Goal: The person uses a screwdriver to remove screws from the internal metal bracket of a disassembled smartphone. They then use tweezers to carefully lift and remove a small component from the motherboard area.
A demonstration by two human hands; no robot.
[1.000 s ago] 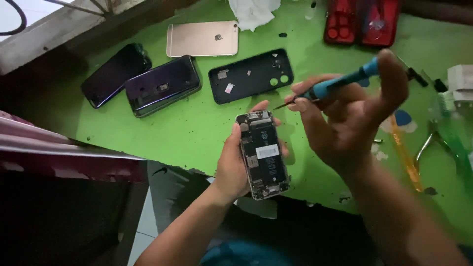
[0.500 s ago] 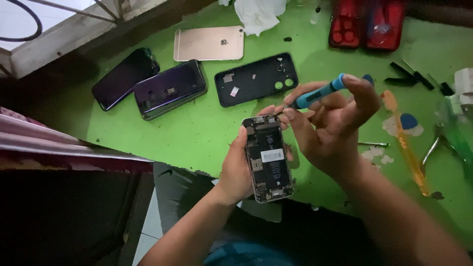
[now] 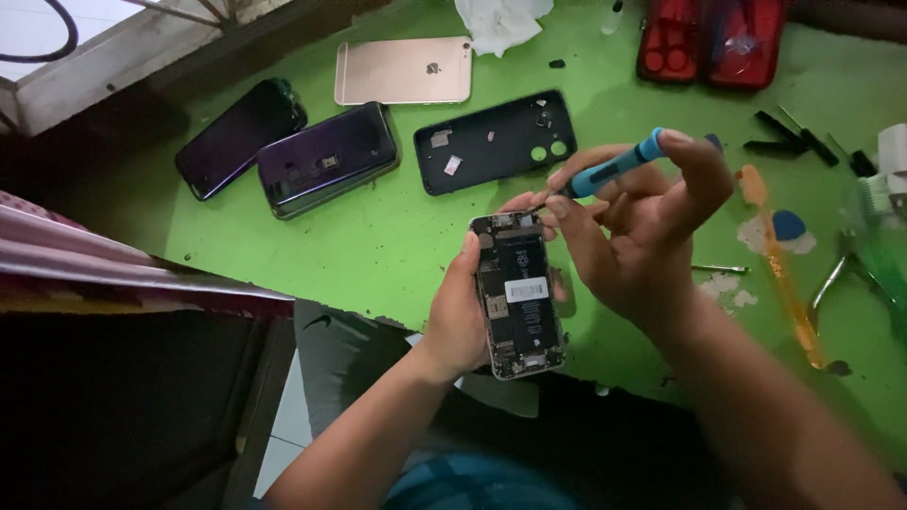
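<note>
Left hand: my left hand [image 3: 460, 316] cradles the opened phone [image 3: 519, 295] from its left edge, fingers curled shut around the body, thumb along the near side.
Right hand: my right hand [image 3: 635, 231] has its fingers pinched together on the blue screwdriver [image 3: 607, 172] — index finger capping the top of the handle, the rest bunched round the shaft.
Screwdriver axis: handle up toward 2 o'clock, tip down toward 8 o'clock, meeting the phone's top edge; whether the tip sits in a screw I cannot tell.
Phone axis: long axis runs roughly 12 to 6 o'clock, leaning slightly to 11, top end away from me, insides facing up with the black battery showing.
Phone place: held just above the near part of the green counter [image 3: 378, 246], at the middle of the view.
Count, phones and shells: four more lie flat at 10 to 12 o'clock — a rose-gold phone [image 3: 403, 71] back up, a black back cover [image 3: 491, 142] inside up, a dark purple phone [image 3: 329, 159], and a black phone [image 3: 241, 137] farthest left.
Count, cases: one red tool case [image 3: 710, 40] open at 1 o'clock.
Count, others: one white cloth [image 3: 501, 21] at 12 o'clock; one orange pry stick [image 3: 782, 264] at 3 o'clock, with one blue pick [image 3: 788, 227] just beside it.
</note>
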